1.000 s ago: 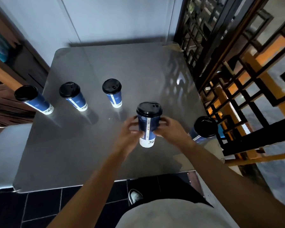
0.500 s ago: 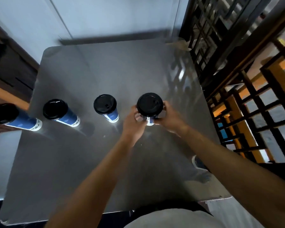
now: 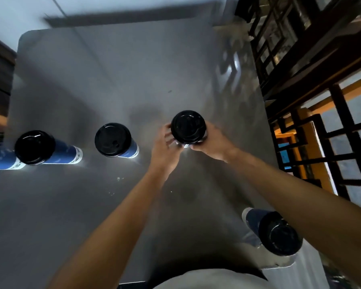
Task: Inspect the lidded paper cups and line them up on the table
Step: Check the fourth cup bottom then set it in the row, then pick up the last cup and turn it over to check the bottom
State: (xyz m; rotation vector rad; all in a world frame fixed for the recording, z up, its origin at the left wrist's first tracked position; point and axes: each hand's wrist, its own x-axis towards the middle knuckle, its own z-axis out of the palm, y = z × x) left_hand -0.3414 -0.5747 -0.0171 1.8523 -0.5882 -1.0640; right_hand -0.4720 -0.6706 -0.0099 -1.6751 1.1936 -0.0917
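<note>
Both hands are on one cup (image 3: 188, 127), seen almost straight from above so that its black lid hides most of it. The right hand (image 3: 214, 142) curls round the cup's right side, fingers wrapped under the lid's rim. The left hand (image 3: 165, 147) is on the left side with its fingers bent toward the cup wall; they seem to touch it, though the lid and some blur hide just how firmly they grip. Whether the cup's base rests on the table (image 3: 112, 80) or hangs just above it cannot be told. It sits about midway between the table's near and far edges, closer to the right edge.

To its left, in the same row, a second cup (image 3: 116, 140) stands upright, blue-sided with a white base band and a black lid. Further left, by the left edge, a third cup (image 3: 41, 149) stands the same way, and a strip of blue (image 3: 0, 158) at the very left edge looks like a fourth, mostly cut off.

Well apart from the row, at the near right corner, another cup (image 3: 273, 232) stands partly under the right forearm.

A dark wooden lattice screen (image 3: 300, 59) runs along the table's right edge, and a pale wall (image 3: 18, 13) lies beyond the far edge.
</note>
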